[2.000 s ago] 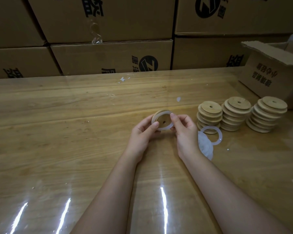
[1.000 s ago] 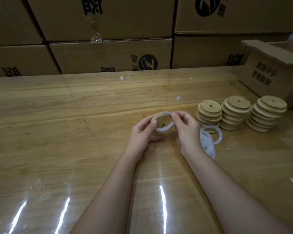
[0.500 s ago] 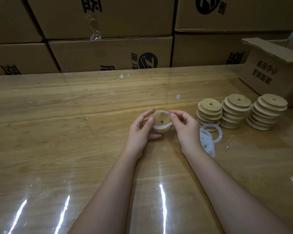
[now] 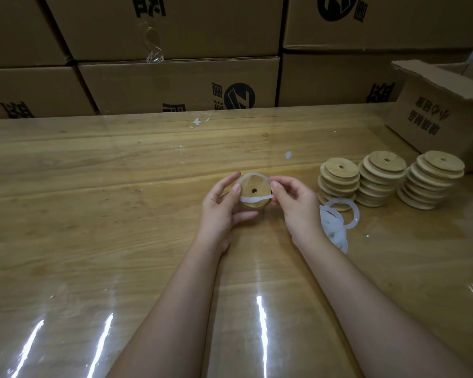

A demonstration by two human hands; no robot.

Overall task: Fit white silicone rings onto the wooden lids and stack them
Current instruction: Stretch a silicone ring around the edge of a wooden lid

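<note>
Ring half on the lid

Head view: above the table's middle, the left hand and right hand pinch a white ring stretched across a wooden lid. Three lid stacks stand right, loose rings beside them.

Left hand and right hand pinch, close together.

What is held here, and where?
The left hand grips a wooden lid by its left edge; the right hand pinches the white ring at the lid's right edge.
</note>
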